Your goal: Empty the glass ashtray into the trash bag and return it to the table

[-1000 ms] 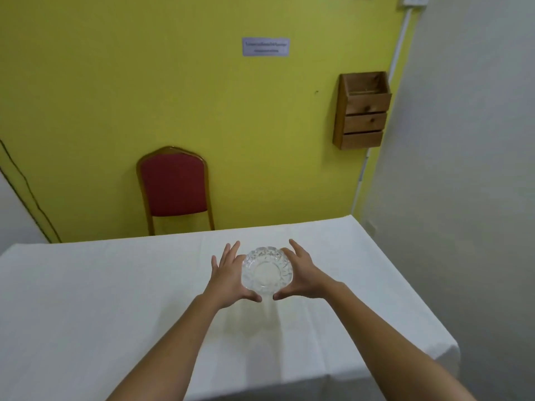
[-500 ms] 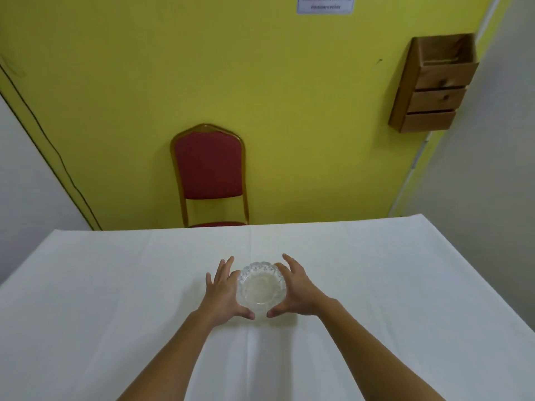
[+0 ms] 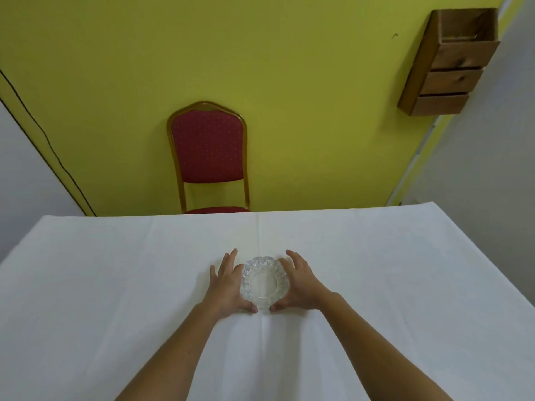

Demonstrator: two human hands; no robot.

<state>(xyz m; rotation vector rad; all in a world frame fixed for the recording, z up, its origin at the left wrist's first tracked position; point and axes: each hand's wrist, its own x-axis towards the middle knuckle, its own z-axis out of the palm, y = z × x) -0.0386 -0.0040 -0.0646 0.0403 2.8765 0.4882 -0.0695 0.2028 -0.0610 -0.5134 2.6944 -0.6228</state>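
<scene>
Glass, thick and cut with a scalloped rim, the ashtray (image 3: 265, 283) sits low in the frame's centre on the white-clothed table (image 3: 115, 270), its bowl looking clear of ash. The left hand (image 3: 226, 285) and right hand (image 3: 301, 283) cup it from either side, fingers loosely spread along the rim, thumbs nearly meeting at its near edge. It likely handles as heavy, rigid, slick and chippable. A two-sided hold on the rim suits it; whether the grip is firm, I cannot tell.
</scene>
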